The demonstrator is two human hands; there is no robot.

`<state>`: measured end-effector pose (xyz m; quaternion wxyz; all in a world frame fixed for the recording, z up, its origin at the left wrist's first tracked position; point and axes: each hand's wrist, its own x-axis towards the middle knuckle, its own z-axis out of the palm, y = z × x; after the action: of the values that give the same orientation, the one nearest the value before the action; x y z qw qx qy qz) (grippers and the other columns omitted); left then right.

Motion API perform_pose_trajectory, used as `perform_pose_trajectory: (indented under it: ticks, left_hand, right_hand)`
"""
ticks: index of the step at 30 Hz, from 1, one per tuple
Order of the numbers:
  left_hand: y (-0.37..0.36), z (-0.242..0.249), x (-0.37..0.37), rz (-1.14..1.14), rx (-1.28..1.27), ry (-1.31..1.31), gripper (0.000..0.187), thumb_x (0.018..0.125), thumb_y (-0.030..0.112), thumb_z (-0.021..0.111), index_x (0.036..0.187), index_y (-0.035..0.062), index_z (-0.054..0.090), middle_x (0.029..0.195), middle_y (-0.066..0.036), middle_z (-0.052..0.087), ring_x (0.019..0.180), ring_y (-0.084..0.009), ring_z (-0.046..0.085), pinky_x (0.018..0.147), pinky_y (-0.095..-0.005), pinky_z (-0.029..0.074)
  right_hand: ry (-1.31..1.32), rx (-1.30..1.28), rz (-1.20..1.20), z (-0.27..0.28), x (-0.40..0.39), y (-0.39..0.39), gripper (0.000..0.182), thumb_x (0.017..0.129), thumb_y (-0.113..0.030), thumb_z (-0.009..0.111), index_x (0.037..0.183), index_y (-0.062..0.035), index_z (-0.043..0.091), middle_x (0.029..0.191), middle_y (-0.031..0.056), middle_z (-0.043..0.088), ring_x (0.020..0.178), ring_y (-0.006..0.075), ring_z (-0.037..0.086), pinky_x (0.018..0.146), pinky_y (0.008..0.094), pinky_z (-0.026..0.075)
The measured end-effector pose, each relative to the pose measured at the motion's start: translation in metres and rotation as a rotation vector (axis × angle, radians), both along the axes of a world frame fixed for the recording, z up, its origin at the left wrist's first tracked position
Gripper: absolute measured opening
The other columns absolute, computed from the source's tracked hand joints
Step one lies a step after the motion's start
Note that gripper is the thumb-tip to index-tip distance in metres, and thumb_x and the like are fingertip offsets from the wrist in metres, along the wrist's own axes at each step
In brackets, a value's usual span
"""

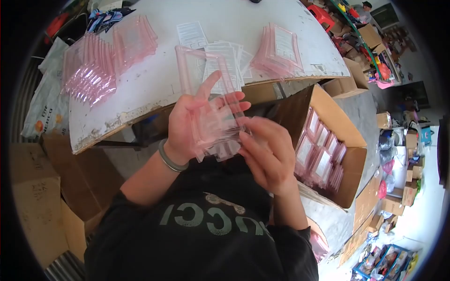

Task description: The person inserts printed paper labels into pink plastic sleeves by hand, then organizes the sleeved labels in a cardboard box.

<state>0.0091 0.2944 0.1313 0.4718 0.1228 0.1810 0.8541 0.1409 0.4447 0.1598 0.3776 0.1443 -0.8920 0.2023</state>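
Over the table's front edge, a clear, pink-tinted plastic blister pack (213,114) is held tilted between my two hands. My left hand (182,124), with a bangle on its wrist, supports the pack from behind and the left side; its fingers show partly through the plastic. The fingers of my right hand (268,152) pinch the pack's lower right end, where loose clear flaps blur. Just beyond the pack, printed paper cards (191,35) lie overlapping on the white table (154,89).
Rows of pink packs (89,70) stand at the table's left, and a stack of packs with cards (281,49) at its right. An open cardboard box (344,122) at right holds several filled packs. Cardboard (35,196) stands at lower left. Another person (365,11) is far back.
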Motion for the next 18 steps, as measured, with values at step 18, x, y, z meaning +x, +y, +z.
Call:
perform_pose_trajectory:
  ticks: [18]
  left_hand:
    - [0.012, 0.027, 0.013, 0.351, -0.042, -0.220, 0.065, 0.093, 0.039, 0.046, 0.152, 0.0198, 0.025, 0.121, -0.016, 0.053, 0.116, -0.0329, 0.053, 0.102, -0.0585, 0.045]
  right_hand:
    - [0.316, 0.076, -0.060, -0.006, -0.024, -0.033, 0.030, 0.071, -0.001, 0.076, 0.100, 0.0017, 0.066, 0.087, 0.0138, 0.068, 0.077, 0.0317, 0.067, 0.062, 0.0375, 0.046]
